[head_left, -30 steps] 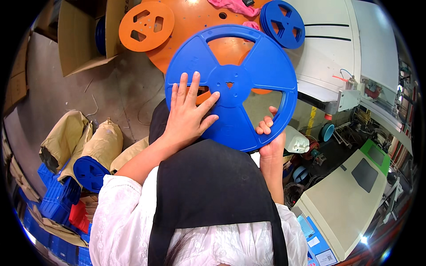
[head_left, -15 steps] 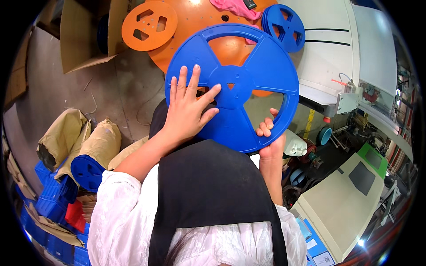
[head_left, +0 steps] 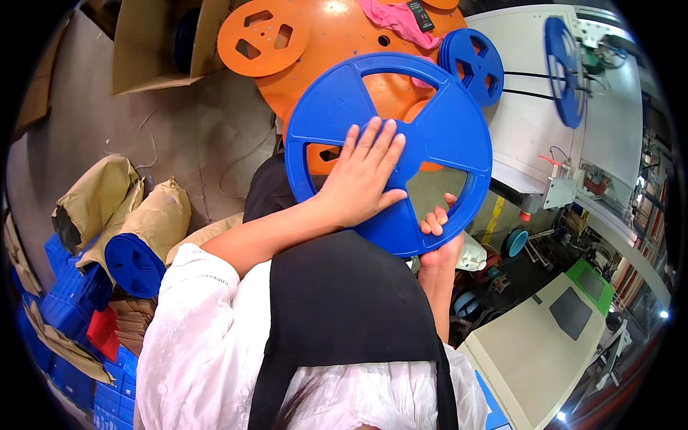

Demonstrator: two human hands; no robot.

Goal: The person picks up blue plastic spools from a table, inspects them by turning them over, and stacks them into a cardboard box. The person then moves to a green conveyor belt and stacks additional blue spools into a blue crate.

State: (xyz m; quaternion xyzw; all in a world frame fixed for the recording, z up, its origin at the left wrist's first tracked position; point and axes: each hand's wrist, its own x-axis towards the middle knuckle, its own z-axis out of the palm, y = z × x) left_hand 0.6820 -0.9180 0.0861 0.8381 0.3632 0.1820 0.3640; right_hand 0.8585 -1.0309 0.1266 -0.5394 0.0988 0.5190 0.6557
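A large blue plastic reel [head_left: 444, 129] with three spokes is held flat in front of me, over my lap. My left hand [head_left: 362, 175] lies palm down on its hub, fingers spread. My right hand [head_left: 438, 233] grips the reel's near rim from below, fingertips curled over the edge. Under the reel sits a big orange reel [head_left: 337, 36].
A smaller orange reel [head_left: 263, 36] and a cardboard box [head_left: 154, 50] lie at the back left. Blue reels [head_left: 473, 64] rest beside a white machine [head_left: 530, 107]. Paper-wrapped reel stacks [head_left: 143, 229] and blue crates [head_left: 64, 287] sit on the left. A beige cabinet [head_left: 545, 344] is at the lower right.
My left hand has slid from the left spoke toward the hub. The reel has stayed in place in both hands.
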